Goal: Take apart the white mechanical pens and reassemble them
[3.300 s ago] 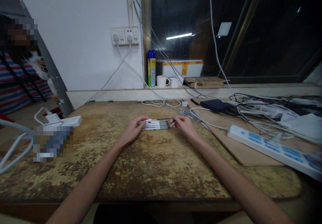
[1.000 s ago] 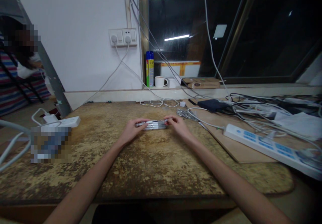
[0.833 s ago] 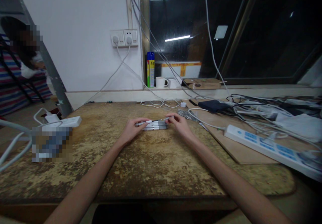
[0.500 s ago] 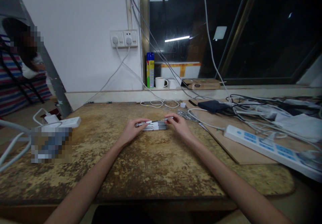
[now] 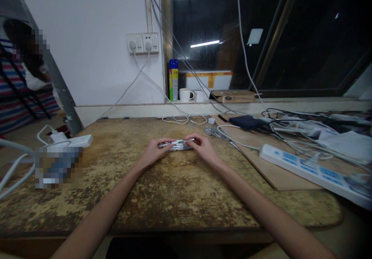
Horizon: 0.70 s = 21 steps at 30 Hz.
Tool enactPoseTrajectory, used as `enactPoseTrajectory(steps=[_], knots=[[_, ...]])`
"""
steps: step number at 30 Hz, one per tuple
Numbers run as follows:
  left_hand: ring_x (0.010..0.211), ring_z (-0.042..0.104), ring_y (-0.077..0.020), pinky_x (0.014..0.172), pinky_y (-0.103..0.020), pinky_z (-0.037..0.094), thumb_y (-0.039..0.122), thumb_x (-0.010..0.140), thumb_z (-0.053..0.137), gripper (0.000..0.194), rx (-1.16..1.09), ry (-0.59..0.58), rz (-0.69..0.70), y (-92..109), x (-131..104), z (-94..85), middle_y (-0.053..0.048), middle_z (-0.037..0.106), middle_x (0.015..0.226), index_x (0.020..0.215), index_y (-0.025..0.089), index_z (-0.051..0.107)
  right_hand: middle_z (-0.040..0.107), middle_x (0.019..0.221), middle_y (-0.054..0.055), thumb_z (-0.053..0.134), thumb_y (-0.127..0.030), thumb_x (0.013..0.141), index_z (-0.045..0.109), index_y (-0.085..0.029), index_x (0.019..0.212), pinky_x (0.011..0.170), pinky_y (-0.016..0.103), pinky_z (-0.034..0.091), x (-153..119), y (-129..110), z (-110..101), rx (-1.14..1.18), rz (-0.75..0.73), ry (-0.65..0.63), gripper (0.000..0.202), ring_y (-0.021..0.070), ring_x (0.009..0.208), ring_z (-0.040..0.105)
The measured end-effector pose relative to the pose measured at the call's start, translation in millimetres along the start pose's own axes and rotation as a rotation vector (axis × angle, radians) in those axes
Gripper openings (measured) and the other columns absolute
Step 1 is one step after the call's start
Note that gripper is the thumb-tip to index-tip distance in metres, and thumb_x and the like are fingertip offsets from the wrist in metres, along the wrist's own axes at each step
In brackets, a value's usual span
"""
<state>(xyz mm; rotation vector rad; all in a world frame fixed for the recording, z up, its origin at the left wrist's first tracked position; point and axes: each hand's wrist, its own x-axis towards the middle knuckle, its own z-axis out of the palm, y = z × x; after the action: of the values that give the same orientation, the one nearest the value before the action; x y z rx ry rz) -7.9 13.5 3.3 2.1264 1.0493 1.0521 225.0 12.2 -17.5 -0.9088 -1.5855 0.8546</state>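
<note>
Several white and grey pens [image 5: 180,147] lie side by side on the worn wooden table. Just above them, my left hand [image 5: 155,150] pinches the white part of a pen [image 5: 178,142] between thumb and fingertips. At that pen's other end, my right hand [image 5: 202,144] is closed on a grey part. The two parts now meet or nearly meet in one line; the join is too small to make out. My fingers cover both ends of the pen and some of the row below.
Small clear plastic pieces [image 5: 215,132] lie beyond my right hand. On the right are a brown board [image 5: 273,173], a long white power strip [image 5: 302,168] and tangled cables. Another power strip [image 5: 84,140] sits at left. A spray can [image 5: 173,80] and mug [image 5: 184,94] stand on the sill.
My right hand has moved left and slightly down, bringing the grey part against or close to the white part. My left hand has barely shifted.
</note>
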Motion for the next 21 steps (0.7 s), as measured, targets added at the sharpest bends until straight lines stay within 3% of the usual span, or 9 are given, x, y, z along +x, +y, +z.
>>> enactPoseTrajectory(steps=[16,21], knots=[[0.105,0.069,-0.0254,0.097,-0.034,0.048,0.045,0.091,0.061,0.036,-0.029,-0.055,0.005,4.6,-0.9,-0.2,-0.006,0.076,0.114,0.113,0.021,0.076,0.073,0.099,0.005,0.065,-0.037,0.085,0.071,-0.021,0.096,0.082,0.031,0.052,-4.2,-4.5,4.3,-0.048,-0.08,-0.029,0.021,0.0193,0.088,0.068],[0.104,0.069,-0.0247,0.096,-0.033,0.049,0.044,0.09,0.063,0.037,-0.028,-0.08,0.015,6.5,-1.5,1.5,-0.007,0.076,0.114,0.113,0.019,0.076,0.069,0.075,0.002,0.063,-0.045,0.087,0.066,-0.019,0.102,0.064,0.028,0.05,-4.9,-2.3,3.8,-0.005,-0.016,-0.063,0.03,0.0162,0.064,0.063]])
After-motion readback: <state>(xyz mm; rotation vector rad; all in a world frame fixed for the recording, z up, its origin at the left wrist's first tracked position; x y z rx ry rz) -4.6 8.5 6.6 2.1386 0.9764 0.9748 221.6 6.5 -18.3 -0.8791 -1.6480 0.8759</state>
